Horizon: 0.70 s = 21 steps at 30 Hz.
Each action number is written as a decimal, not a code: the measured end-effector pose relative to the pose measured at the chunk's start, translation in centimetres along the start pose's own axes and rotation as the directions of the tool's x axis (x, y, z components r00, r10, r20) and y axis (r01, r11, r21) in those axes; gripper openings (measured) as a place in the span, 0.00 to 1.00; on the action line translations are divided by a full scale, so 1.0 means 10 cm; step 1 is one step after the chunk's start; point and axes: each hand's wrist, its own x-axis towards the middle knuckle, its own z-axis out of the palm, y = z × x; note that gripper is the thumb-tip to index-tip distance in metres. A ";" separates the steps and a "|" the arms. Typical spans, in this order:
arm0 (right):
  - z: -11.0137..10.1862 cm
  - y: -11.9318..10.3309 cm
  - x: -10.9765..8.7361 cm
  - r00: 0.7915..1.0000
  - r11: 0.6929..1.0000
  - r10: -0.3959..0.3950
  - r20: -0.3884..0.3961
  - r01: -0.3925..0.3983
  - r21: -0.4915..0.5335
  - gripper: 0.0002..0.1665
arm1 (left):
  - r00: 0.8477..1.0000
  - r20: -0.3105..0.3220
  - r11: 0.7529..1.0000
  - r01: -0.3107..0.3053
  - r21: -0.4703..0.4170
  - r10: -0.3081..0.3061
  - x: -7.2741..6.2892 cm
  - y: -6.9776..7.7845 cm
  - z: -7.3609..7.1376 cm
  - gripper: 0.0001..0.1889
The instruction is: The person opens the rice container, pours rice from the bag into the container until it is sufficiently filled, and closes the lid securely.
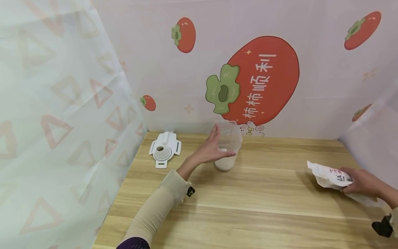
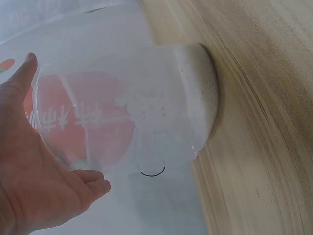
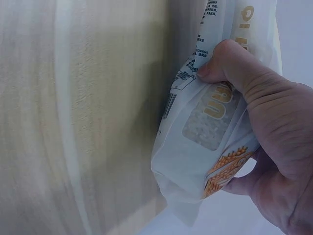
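A translucent plastic container [image 1: 231,138] stands upright on the wooden table, with a pale layer at its bottom. My left hand [image 1: 209,149] is spread beside its upper part, thumb across the near side. In the left wrist view, the thumb and fingers of the left hand [image 2: 46,171] stand wide apart around the rim end of the container [image 2: 161,103]; firm contact cannot be made out. At the right, my right hand [image 1: 362,181] grips a white bag of rice [image 1: 329,175] above the table. Its clear window shows white grains in the right wrist view, where the thumb presses the bag [image 3: 181,161].
A white plastic part [image 1: 164,149] with slotted tabs and a round, holed piece lies at the table's back left. The wooden table [image 1: 248,214] meets a patterned cloth backdrop [image 1: 174,76] at the back and sides.
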 end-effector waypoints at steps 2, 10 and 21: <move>-0.01 -0.01 0.02 1.000 1.000 -0.010 -0.019 0.010 0.004 0.38 | 1.000 0.003 1.000 0.003 0.004 -0.003 -0.01 0.00 0.00 0.71; -0.04 -0.08 0.12 0.991 0.993 -0.107 -0.075 0.109 0.033 0.38 | 1.000 0.011 1.000 0.004 0.014 -0.005 -0.02 0.01 0.00 0.70; -0.16 -0.27 0.31 0.957 0.963 -0.241 -0.163 0.257 0.083 0.36 | 1.000 0.016 1.000 0.003 0.019 -0.003 -0.01 0.01 0.00 0.69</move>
